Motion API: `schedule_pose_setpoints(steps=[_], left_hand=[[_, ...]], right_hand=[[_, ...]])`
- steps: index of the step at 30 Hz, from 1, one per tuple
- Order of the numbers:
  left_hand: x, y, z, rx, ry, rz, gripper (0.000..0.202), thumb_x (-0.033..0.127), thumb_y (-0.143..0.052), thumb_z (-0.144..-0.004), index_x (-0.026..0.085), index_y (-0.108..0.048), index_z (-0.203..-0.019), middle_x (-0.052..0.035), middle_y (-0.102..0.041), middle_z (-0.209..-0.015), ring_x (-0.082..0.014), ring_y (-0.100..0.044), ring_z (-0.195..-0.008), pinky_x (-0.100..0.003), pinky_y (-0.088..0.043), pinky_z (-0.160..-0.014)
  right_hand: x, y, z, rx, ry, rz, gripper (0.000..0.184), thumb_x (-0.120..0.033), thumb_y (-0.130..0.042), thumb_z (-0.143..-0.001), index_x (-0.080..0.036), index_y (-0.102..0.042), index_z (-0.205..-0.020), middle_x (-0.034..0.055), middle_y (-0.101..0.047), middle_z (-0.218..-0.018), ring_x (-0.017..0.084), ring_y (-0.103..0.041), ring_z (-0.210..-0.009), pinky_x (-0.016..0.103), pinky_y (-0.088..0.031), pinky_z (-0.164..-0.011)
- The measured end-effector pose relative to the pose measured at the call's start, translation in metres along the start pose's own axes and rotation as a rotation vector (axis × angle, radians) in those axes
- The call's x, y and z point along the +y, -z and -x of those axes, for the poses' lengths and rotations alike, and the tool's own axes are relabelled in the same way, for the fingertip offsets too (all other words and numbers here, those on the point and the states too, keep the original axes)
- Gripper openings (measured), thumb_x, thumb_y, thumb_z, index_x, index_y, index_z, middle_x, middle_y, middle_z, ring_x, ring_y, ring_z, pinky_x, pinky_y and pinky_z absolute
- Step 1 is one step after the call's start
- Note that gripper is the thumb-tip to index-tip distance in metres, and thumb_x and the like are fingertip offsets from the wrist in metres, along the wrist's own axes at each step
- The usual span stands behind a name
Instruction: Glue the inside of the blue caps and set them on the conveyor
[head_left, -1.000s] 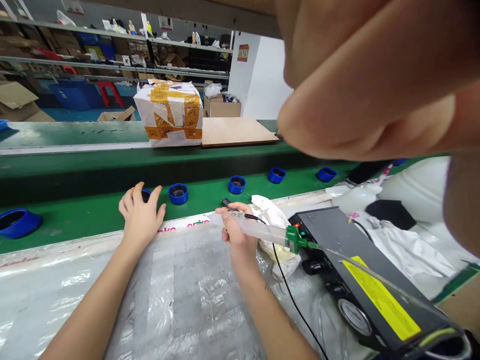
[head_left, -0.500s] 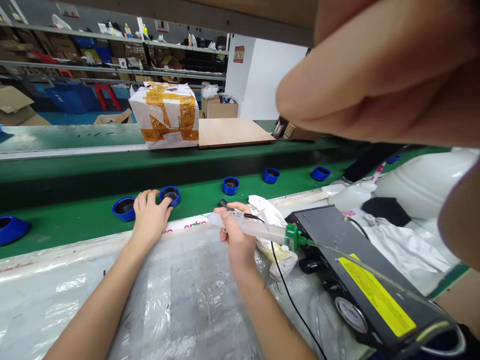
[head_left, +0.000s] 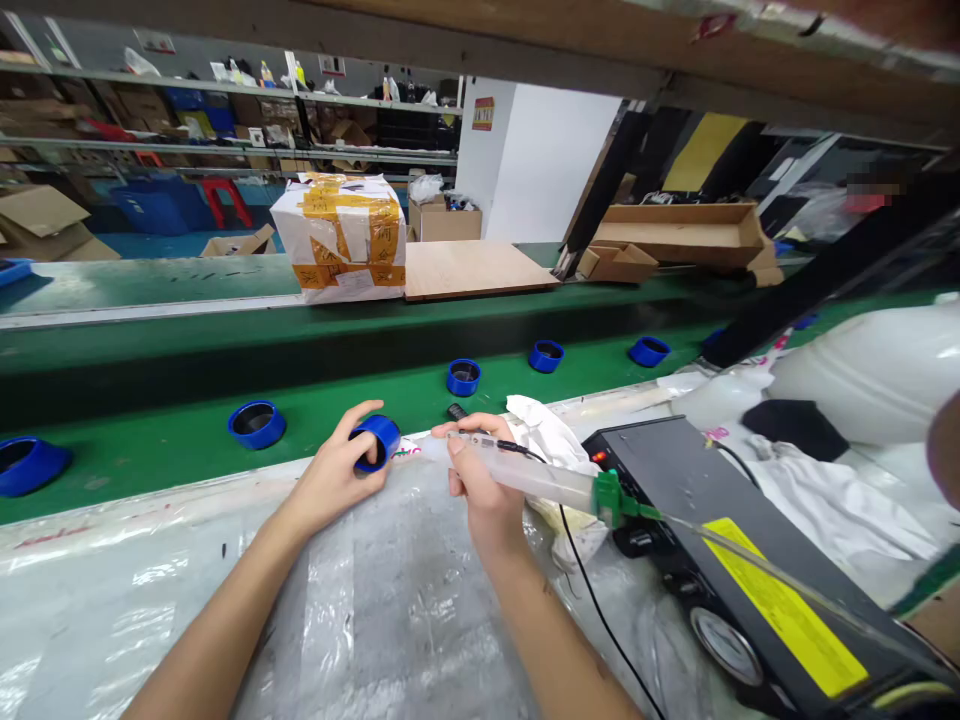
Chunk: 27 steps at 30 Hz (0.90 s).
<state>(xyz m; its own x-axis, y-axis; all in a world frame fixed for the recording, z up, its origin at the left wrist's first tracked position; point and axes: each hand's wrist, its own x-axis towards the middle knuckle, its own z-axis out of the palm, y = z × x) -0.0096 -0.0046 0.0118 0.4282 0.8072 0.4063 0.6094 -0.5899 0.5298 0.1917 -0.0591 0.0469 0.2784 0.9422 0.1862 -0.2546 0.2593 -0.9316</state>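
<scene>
grip of the left hand (head_left: 330, 485) is clamped on a glossy blue, short round ring (head_left: 385, 437) — one finger reaches over its top, another lies at its opening, and the thumb presses low on the near side. the ring is tipped onto its side, its opening turned toward the palm, above the far edge of the bench (head_left: 405, 610), which is covered in clear plastic sheeting.

the right hand (head_left: 491, 500) has its grip closed round a long, translucent white syringe barrel (head_left: 551, 482) with a green cap (head_left: 606, 498) at its rear end. the barrel's front end points at the blue ring, near it, though whether the two touch cannot be told. a slim clear fitting (head_left: 476, 439) lies along the barrel under the fingers, and a thin black cable (head_left: 585, 570) runs from it down over the bench.

a clear hose leads from the green cap across a dark grey metal box (head_left: 660, 460) with a yellow label (head_left: 784, 605) and a round white-faced gauge (head_left: 726, 644). a crumpled white cloth (head_left: 547, 430) lies between the right hand and that box.

beyond the bench, more blue rings stand spaced apart on a green belt (head_left: 150, 455) — two to the left of the left hand, others farther right.
</scene>
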Motion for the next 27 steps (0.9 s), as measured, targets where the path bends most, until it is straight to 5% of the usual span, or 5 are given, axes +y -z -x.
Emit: schedule_pose_setpoints(steps=[5, 12, 20, 27], left_hand=[[-0.003, -0.004, 0.001, -0.026, -0.025, -0.028, 0.014, 0.035, -0.068, -0.092, 0.023, -0.060, -0.094, -0.0117, -0.053, -0.146, -0.0282, -0.061, -0.128, -0.041, -0.053, -0.102], [-0.007, -0.003, 0.000, 0.004, 0.054, 0.022, 0.064, 0.036, -0.079, -0.083, 0.025, -0.049, -0.138, -0.0094, -0.064, -0.134, -0.0292, -0.064, -0.125, -0.041, -0.053, -0.104], [0.002, -0.003, -0.003, -0.025, 0.032, 0.124, 0.050, 0.028, -0.080, -0.080, 0.024, -0.058, -0.124, -0.0080, -0.056, -0.125, -0.0280, -0.060, -0.122, -0.041, -0.051, -0.104], [0.004, -0.003, -0.002, -0.054, 0.050, 0.153, 0.047, 0.024, -0.080, -0.080, 0.025, -0.056, -0.120, -0.0074, -0.051, -0.125, -0.0269, -0.056, -0.122, -0.040, -0.049, -0.105]], right_hand=[[-0.003, -0.001, 0.001, -0.016, -0.007, 0.018, 0.014, -0.030, -0.069, -0.086, -0.023, -0.058, -0.092, 0.0016, -0.077, -0.092, 0.007, -0.048, -0.044, 0.024, -0.037, -0.044], [-0.001, -0.001, -0.001, -0.061, 0.025, 0.146, 0.011, -0.029, -0.067, -0.084, -0.023, -0.060, -0.090, 0.0023, -0.078, -0.090, 0.008, -0.047, -0.043, 0.025, -0.038, -0.044], [0.006, -0.004, -0.001, -0.079, 0.158, 0.344, 0.006, -0.026, -0.066, -0.083, -0.023, -0.063, -0.087, 0.0037, -0.077, -0.085, 0.022, -0.072, -0.080, 0.034, -0.055, -0.074], [0.010, -0.003, -0.001, -0.086, 0.164, 0.373, 0.008, -0.028, -0.066, -0.084, -0.022, -0.062, -0.086, 0.0038, -0.077, -0.082, 0.023, -0.074, -0.078, 0.035, -0.056, -0.074]])
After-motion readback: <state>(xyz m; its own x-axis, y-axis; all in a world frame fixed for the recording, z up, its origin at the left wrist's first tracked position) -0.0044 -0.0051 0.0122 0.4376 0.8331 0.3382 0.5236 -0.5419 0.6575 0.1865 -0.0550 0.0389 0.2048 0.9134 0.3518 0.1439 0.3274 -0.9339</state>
